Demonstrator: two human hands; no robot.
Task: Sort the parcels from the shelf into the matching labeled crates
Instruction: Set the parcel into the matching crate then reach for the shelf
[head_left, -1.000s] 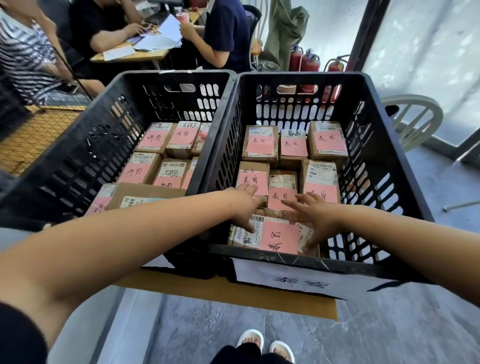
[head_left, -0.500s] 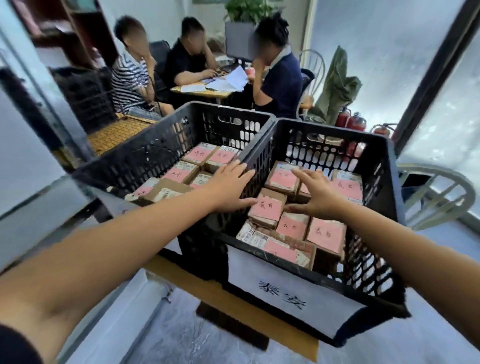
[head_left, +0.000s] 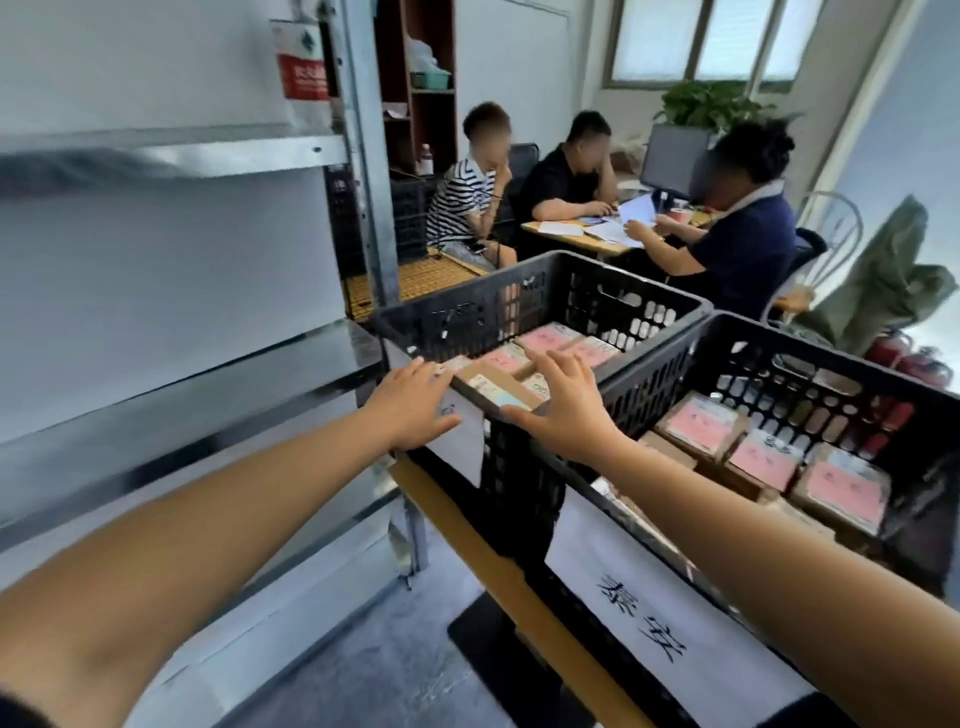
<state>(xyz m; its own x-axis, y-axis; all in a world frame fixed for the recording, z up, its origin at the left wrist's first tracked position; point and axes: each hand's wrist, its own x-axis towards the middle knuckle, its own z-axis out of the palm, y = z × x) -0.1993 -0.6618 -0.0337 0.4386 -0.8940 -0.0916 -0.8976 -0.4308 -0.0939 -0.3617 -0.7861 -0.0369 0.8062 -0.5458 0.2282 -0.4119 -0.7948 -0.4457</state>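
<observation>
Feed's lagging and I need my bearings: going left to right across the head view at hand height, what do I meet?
metal shelf → left hand → long cardboard parcel → right hand → right crate holding pink-labelled parcels

- Grey marbled floor (head_left: 363, 649).
- White wall (head_left: 509, 78); bright windows (head_left: 711, 36) up high.
- Wooden bookcase (head_left: 415, 104) at the back.
- Three people sit at a desk (head_left: 571, 236) with a monitor (head_left: 670, 161).
- Leafy plant (head_left: 711, 104) behind.

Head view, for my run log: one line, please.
parcel: near end, left crate | left hand: touches its left end | right hand: touches its right end
</observation>
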